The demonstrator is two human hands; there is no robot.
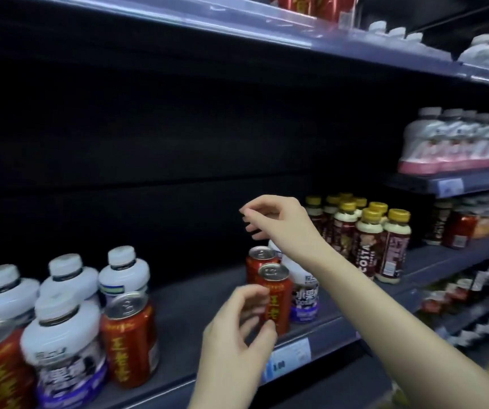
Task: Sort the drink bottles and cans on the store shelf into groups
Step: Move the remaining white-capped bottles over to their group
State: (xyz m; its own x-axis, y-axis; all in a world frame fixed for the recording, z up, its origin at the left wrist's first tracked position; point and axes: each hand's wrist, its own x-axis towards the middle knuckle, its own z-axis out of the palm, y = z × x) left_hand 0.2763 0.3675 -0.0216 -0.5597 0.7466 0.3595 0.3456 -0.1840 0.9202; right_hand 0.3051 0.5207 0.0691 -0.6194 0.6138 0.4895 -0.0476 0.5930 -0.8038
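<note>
Two hands, left hand (237, 335) open by front red can (275, 299), right hand (278, 222) open, empty

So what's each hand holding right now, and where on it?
Left hand: fingertips at the side of the front red can, below its rim; a closed grip cannot be told. Right hand: nothing, fingers loosely curled above the cans.

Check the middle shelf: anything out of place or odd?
Yes: still mixed. Red cans stand among the white bottles at left, and a white bottle sits behind two red cans mid-shelf. The Costa bottles are grouped. Nothing is spilled or tipped.
</note>
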